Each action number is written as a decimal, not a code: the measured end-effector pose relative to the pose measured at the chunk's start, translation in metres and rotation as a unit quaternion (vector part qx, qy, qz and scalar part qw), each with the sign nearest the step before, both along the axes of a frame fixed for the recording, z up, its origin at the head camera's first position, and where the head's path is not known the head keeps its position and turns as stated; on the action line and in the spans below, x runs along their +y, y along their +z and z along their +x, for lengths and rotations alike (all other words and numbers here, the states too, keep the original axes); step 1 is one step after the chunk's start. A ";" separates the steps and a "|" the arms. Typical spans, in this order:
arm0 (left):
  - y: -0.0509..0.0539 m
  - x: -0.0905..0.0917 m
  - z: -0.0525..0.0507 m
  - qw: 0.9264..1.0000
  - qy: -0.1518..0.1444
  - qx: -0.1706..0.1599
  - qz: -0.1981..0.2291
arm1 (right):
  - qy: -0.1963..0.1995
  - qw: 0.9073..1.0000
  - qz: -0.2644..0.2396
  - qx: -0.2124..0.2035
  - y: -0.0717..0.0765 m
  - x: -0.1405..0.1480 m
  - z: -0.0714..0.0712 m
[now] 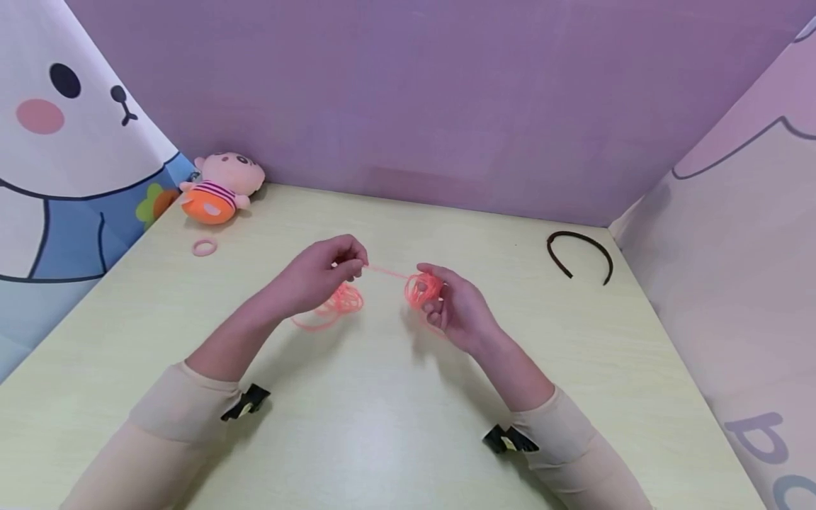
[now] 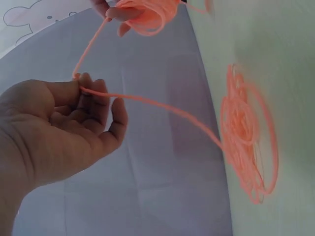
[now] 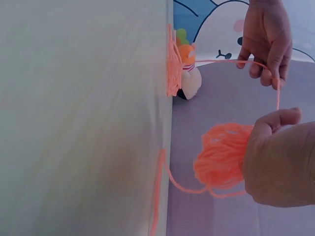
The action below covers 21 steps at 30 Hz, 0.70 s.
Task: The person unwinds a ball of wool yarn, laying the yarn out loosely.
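My left hand [image 1: 321,275] pinches a strand of orange-pink yarn between thumb and forefinger, raised above the table. From there the strand runs taut to a loose bundle of the same yarn [image 1: 423,290], which my right hand [image 1: 464,312] holds with curled fingers. In the left wrist view another length hangs from the left hand [image 2: 69,123] down to a tangled yarn pile [image 2: 241,128] lying on the table. The right wrist view shows the held bundle [image 3: 224,156] beside the right hand [image 3: 280,160], with a loose tail reaching the table.
A plush toy [image 1: 219,188] lies at the table's back left corner, with a pink ring [image 1: 205,246] in front of it. Toward the back right is a dark headband [image 1: 580,235]. A purple partition [image 1: 408,106] stands behind the table, and printed panels flank it.
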<state>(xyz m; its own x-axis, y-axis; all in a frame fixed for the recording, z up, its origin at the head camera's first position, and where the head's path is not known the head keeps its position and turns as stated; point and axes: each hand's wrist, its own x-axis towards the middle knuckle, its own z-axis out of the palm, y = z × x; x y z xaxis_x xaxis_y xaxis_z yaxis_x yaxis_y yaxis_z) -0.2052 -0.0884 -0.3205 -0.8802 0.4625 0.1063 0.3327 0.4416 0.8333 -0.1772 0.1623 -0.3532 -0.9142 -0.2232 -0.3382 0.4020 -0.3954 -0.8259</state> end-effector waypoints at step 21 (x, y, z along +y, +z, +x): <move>0.002 -0.029 -0.016 0.970 0.148 -0.053 -0.186 | -0.056 0.998 0.011 0.021 -0.002 -0.001 -0.004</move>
